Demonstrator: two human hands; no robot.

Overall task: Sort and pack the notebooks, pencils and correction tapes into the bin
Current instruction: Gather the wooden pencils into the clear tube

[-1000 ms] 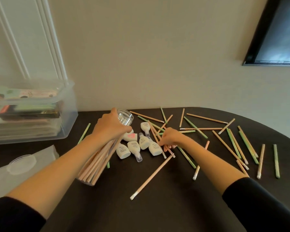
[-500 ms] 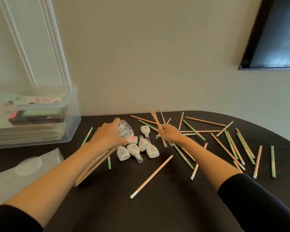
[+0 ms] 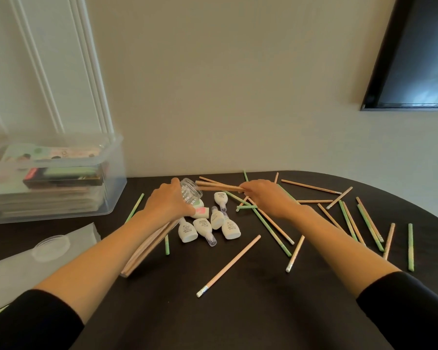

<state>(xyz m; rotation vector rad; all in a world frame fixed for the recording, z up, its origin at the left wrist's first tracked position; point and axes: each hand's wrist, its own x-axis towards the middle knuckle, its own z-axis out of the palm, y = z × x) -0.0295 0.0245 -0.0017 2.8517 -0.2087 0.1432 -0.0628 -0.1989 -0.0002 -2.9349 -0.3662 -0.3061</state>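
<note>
At mid-frame the left hand (image 3: 171, 202) grips the tilted jar (image 3: 189, 192) and the right hand (image 3: 262, 194) pinches pencils (image 3: 218, 186) at its mouth; they should slide in best if kept bunched and level.

The wall (image 3: 238, 84) at the back is plain and pale, a soft cream colour. On its left side there is white wood trim (image 3: 61, 72) with long straight grooves that run up and down, like the edge of a door. High up on the right is a dark pane (image 3: 420, 59) in a black frame. It shines a bit blue and grey, and I cannot tell if it is a window or a screen. In front of the wall stands a big table (image 3: 263, 319). Its top is very dark, almost black, and its far right edge curves round. The light is soft and even.
</note>
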